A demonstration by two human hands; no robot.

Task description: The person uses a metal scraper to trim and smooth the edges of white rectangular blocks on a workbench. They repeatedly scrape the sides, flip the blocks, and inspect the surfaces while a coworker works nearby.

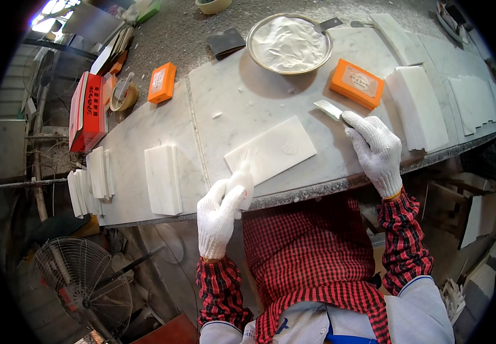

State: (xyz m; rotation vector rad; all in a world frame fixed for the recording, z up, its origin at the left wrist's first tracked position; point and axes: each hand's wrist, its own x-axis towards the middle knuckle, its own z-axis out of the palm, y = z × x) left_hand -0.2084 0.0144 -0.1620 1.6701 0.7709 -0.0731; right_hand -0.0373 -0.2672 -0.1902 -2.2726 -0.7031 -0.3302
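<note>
My left hand [216,221], in a white knit glove, is closed around a small white squeeze bottle [246,182]. The bottle's narrow tip is over the left end of a white rectangular tile [275,153], and I cannot tell whether it touches. A wet-looking blob shows toward the tile's right end. To the right, my gloved right hand [376,150] grips a small putty knife [329,109], its pale-coated blade above the marble worktop [225,97]. The knife's handle is mostly hidden in the fingers.
A metal bowl [287,73] of white powder stands at the back, beside an orange box [357,84]. White tile stacks stand at right [415,109] and left [163,179]. Farther left are another orange box [162,82], a red box [88,113] and, below, a fan [84,286].
</note>
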